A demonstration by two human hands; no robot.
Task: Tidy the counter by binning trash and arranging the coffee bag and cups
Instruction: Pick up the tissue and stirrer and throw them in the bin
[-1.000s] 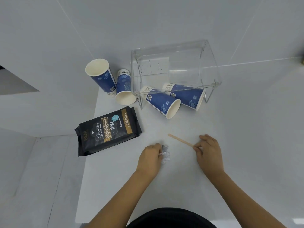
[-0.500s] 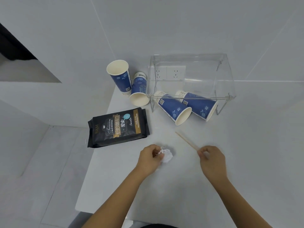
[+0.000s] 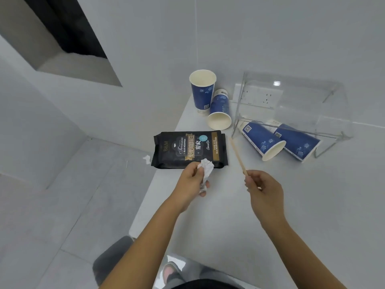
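My left hand (image 3: pixel 192 180) grips a crumpled white paper ball (image 3: pixel 206 166) above the counter's left edge, just in front of the black coffee bag (image 3: pixel 188 149), which lies flat. My right hand (image 3: pixel 262 187) pinches the lower end of a wooden stir stick (image 3: pixel 237 154) that points up and away. One blue paper cup (image 3: pixel 202 91) stands upright at the back. Another blue cup (image 3: pixel 219 110) lies tipped beside it. Two more blue cups (image 3: pixel 263 140) (image 3: pixel 298 143) lie on their sides under the clear acrylic stand (image 3: pixel 291 109).
The white counter (image 3: pixel 250 215) ends at its left edge near the coffee bag, with grey floor tiles below. A small white scrap (image 3: pixel 147 159) lies on the floor. A grey bin rim (image 3: pixel 112 257) shows at the bottom. Wall sockets (image 3: pixel 264 98) sit behind the stand.
Both hands have lifted off the counter with the paper ball and the stir stick. The view has swung left, bringing the floor and the bin into sight.
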